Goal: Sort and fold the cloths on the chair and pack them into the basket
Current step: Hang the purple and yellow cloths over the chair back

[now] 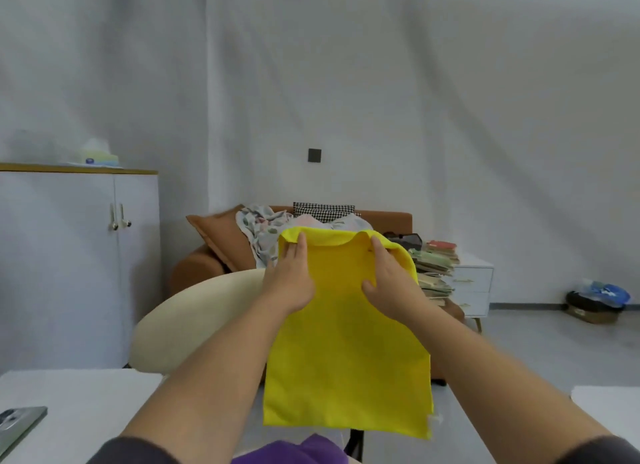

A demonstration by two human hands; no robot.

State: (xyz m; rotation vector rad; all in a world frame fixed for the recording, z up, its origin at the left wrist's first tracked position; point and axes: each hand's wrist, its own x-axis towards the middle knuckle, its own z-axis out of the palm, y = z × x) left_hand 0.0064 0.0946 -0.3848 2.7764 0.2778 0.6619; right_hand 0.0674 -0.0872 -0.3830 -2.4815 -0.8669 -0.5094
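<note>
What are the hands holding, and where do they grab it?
A yellow cloth. The left hand holds its top left corner, the right hand its top edge near the right corner; the rest hangs down.

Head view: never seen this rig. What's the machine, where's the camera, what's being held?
No machine: a person works with bare hands. The picture comes from a camera worn on the head, looking forward and down. The left hand and right hand hold a yellow cloth up by its top edge; it hangs free. A purple cloth shows at the bottom edge. A white table at the left carries a flat device, perhaps a phone. More cloths lie piled on the brown sofa behind.
</note>
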